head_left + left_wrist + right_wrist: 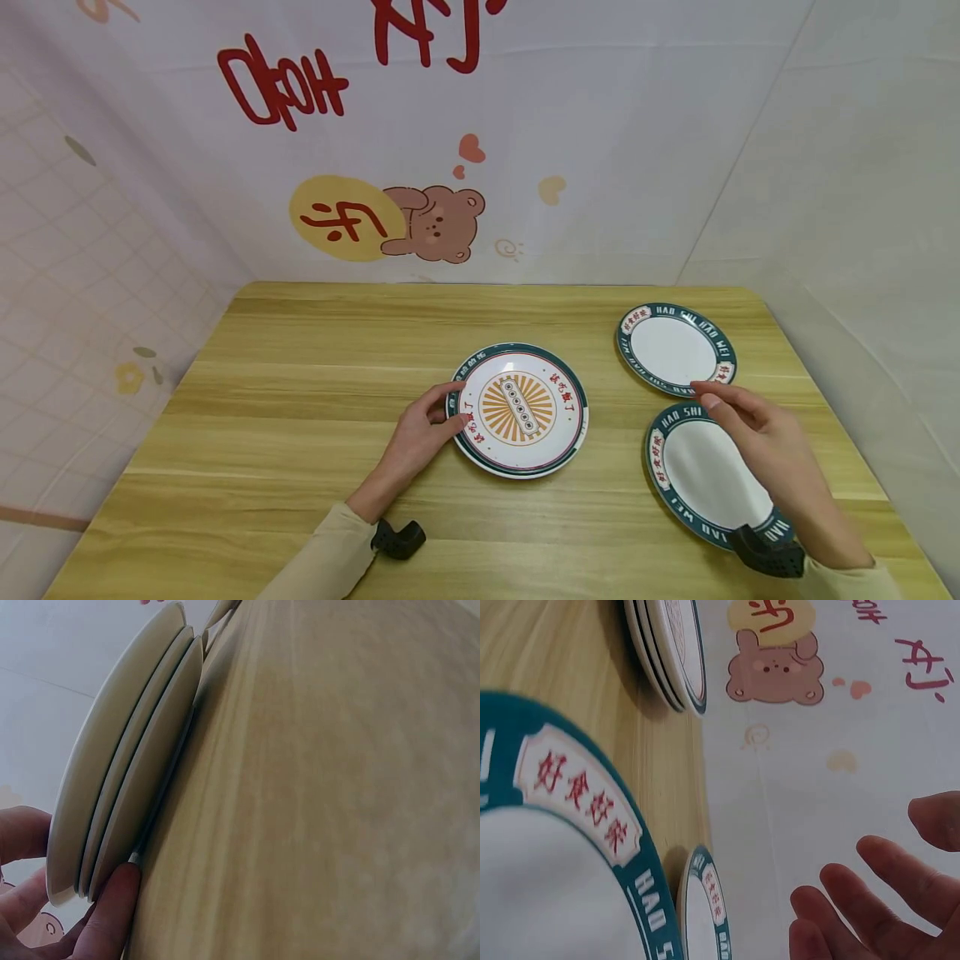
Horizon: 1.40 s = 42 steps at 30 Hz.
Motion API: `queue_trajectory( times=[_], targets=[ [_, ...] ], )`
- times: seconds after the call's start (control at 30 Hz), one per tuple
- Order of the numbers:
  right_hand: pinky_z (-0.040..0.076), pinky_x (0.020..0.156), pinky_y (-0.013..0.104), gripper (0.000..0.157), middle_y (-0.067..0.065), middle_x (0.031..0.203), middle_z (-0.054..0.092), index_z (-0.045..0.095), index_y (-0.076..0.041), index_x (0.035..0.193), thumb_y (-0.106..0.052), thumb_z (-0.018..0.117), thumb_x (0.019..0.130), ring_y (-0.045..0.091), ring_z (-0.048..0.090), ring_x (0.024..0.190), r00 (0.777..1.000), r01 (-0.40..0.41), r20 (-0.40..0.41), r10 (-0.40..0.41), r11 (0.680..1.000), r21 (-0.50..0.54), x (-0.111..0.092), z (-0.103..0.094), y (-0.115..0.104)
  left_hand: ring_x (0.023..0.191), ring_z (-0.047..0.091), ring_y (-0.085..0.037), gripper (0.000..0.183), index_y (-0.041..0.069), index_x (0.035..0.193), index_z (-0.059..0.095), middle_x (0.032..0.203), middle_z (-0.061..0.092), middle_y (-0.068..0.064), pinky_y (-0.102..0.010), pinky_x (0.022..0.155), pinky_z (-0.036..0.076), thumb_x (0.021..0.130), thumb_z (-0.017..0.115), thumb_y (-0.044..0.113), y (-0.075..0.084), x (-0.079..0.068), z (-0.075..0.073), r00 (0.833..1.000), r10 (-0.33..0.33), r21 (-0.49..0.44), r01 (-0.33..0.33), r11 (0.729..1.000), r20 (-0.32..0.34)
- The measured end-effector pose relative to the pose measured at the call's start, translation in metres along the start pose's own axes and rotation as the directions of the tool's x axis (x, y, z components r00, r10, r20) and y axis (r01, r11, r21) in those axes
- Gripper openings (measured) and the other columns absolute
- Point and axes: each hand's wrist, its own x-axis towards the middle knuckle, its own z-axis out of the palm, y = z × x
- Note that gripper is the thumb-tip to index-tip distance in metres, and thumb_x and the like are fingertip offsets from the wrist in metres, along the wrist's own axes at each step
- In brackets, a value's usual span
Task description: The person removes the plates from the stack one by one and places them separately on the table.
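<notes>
A stack of round white plates (487, 450) with green rims lies on the table's middle. Its top plate shows an orange sunburst and red characters. My left hand (420, 433) grips the stack's left edge, with fingers and thumb over the rim; in the left wrist view, a fingertip (120, 881) lies low against the bottom of the stacked plates (112, 757). My right hand (772, 458) hovers over a green-rimmed plate (705, 467) at the right, fingers loosely extended and holding nothing. That hand (885, 915) appears with spread fingers in the right wrist view.
Another green-rimmed plate (671, 350) lies behind the near right one, close to it. The wooden table (300, 358) ends at a white printed backdrop (600, 150) with a bear drawing. A pale cloth wall (862, 250) stands along the right side.
</notes>
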Motion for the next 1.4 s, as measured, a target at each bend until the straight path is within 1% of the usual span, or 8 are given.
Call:
queue_trajectory(
  times=[0.2,0.43,0.5,0.67,0.8,0.9,1.13,1.4],
  targets=[
    [0.046,0.085,0.005,0.042,0.009,0.137,0.066,0.065,-0.014,0.141,-0.037,0.056,0.108,-0.017,0.054,0.112,0.999,0.031,0.044,-0.031,1.000,0.001,0.002,0.019,-0.016,0.100,0.069,-0.020,0.047,0.015,0.140,0.064,0.123,0.069,-0.011,-0.028,0.082,0.052,0.095,0.075,0.012,-0.001,0.000,0.000,1.000,0.003,0.015,-0.003,1.000,0.000],
    [0.043,0.088,0.005,0.041,0.015,0.134,0.067,0.063,-0.010,0.142,-0.032,0.056,0.108,-0.016,0.054,0.110,0.993,0.077,0.088,-0.077,0.997,0.011,0.007,0.041,-0.025,0.098,0.069,-0.019,0.047,0.016,0.140,0.064,0.121,0.069,-0.010,-0.028,0.082,0.052,0.095,0.074,0.012,-0.002,0.001,0.000,1.000,0.000,0.027,0.000,1.000,-0.004],
    [0.042,0.090,0.005,0.041,0.014,0.136,0.066,0.062,-0.010,0.143,-0.031,0.057,0.108,-0.008,0.058,0.114,0.991,0.088,0.101,-0.089,0.996,0.017,0.008,0.047,-0.027,0.098,0.069,-0.019,0.047,0.016,0.141,0.064,0.120,0.069,-0.010,-0.028,0.082,0.052,0.095,0.074,0.011,-0.002,0.002,0.000,1.000,-0.002,0.026,0.003,1.000,-0.005],
    [0.043,0.094,0.008,0.042,0.012,0.144,0.061,0.058,-0.009,0.146,-0.027,0.058,0.108,0.028,0.062,0.125,0.983,0.119,0.139,-0.122,0.993,0.027,0.012,0.060,-0.030,0.097,0.069,-0.019,0.048,0.016,0.141,0.063,0.120,0.069,-0.011,-0.028,0.082,0.052,0.095,0.074,0.011,-0.001,0.001,0.000,1.000,-0.004,0.024,0.004,1.000,-0.005],
    [0.052,0.101,0.029,0.045,0.013,0.147,0.058,0.056,-0.008,0.147,-0.029,0.059,0.107,0.034,0.058,0.130,0.979,0.131,0.157,-0.131,0.991,0.014,0.016,0.068,-0.030,0.097,0.069,-0.019,0.048,0.016,0.141,0.063,0.120,0.069,-0.011,-0.027,0.081,0.052,0.095,0.074,0.010,-0.001,0.001,0.000,1.000,-0.003,0.026,0.003,1.000,-0.005],
    [0.050,0.103,0.047,0.048,0.015,0.148,0.057,0.055,-0.004,0.147,-0.030,0.060,0.107,0.035,0.055,0.134,0.977,0.130,0.167,-0.133,0.991,0.026,0.020,0.075,-0.031,0.097,0.069,-0.020,0.048,0.016,0.141,0.063,0.121,0.069,-0.011,-0.027,0.081,0.052,0.094,0.074,0.010,-0.001,0.001,0.000,1.000,-0.002,0.023,0.002,1.000,-0.004],
    [0.049,0.104,0.054,0.050,0.021,0.146,0.056,0.053,0.002,0.147,-0.024,0.063,0.105,0.042,0.055,0.133,0.972,0.111,0.197,-0.126,0.990,0.087,0.029,0.088,-0.032,0.098,0.069,-0.020,0.049,0.016,0.141,0.063,0.121,0.069,-0.011,-0.026,0.081,0.052,0.094,0.074,0.010,-0.001,0.001,0.000,1.000,0.001,0.013,-0.001,1.000,0.001],
    [0.051,0.101,0.054,0.054,0.021,0.146,0.057,0.052,0.001,0.148,-0.033,0.061,0.106,0.042,0.064,0.122,0.968,0.059,0.242,-0.072,0.997,0.057,0.038,0.102,-0.029,0.102,0.069,-0.021,0.057,0.019,0.149,0.057,0.126,0.067,-0.012,-0.025,0.082,0.053,0.095,0.074,0.010,0.000,0.001,0.000,1.000,0.000,-0.003,0.000,1.000,0.003]
  ],
)
